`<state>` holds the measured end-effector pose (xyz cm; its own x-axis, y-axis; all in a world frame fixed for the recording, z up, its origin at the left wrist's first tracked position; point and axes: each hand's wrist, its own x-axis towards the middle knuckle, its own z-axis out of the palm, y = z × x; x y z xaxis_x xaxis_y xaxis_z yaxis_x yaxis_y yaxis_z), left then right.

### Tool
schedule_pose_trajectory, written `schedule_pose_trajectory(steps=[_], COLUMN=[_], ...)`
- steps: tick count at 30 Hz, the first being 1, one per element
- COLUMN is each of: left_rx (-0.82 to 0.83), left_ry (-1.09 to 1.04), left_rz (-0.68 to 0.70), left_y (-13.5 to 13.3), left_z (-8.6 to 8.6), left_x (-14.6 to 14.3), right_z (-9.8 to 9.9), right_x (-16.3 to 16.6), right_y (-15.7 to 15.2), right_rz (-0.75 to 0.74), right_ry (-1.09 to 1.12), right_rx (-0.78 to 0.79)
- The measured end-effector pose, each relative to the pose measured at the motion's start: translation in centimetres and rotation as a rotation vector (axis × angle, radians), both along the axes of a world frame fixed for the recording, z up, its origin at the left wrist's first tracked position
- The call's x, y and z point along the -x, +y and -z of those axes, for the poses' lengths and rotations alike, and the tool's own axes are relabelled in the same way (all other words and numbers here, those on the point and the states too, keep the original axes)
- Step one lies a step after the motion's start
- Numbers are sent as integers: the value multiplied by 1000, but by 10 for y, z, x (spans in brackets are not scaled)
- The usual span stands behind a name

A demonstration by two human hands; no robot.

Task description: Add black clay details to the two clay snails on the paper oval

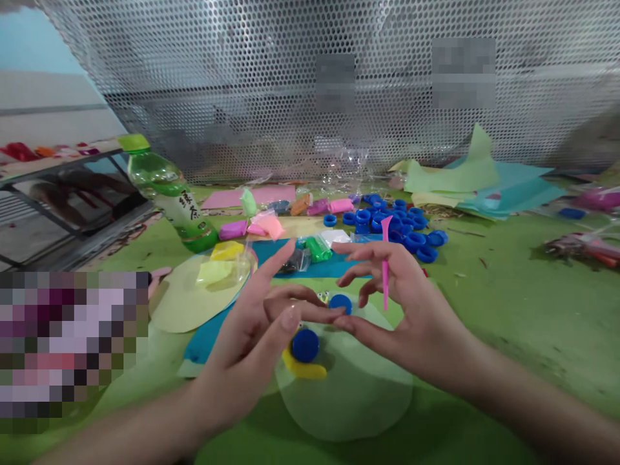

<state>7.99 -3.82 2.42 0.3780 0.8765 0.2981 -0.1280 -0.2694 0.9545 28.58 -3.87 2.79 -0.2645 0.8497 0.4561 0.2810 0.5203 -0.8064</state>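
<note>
My left hand (252,336) and my right hand (392,303) meet fingertip to fingertip above a pale green paper disc (358,394). A pink plastic modelling tool (385,261) stands upright in my right hand, between its fingers. Below my fingers a blue bottle cap (305,345) sits on a curved yellow clay piece (305,371) on the disc. A second blue cap (341,302) lies just behind my fingertips. Whether something small is pinched between the fingertips is hidden.
A green tea bottle (169,194) leans at the back left. Several clay packets (271,226) and a pile of blue caps (402,226) lie beyond the hands. Coloured paper sheets (479,177) are at the back right, a mesh wall (310,77) behind.
</note>
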Motion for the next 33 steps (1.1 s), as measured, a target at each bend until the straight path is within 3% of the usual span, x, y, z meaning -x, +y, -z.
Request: schedule_pose_trajectory(steps=[7,21,28,33], left_rx=[71,140,276,349], left_ry=[3,-11,-100,-133], left_rz=[127,10,254,255], left_y=[-4,-4,-4,-7], left_z=[12,-9,-3,-13], left_x=[8,2,9,10], right_z=[-3,-8,-9,-9], right_x=[0,-3,-3,-8], right_y=[-4,-3,-6,-5], right_rz=[-38,-36,-55,-27], right_ry=[-33,-72,-85,-106], right_rx=[46,38,31,21])
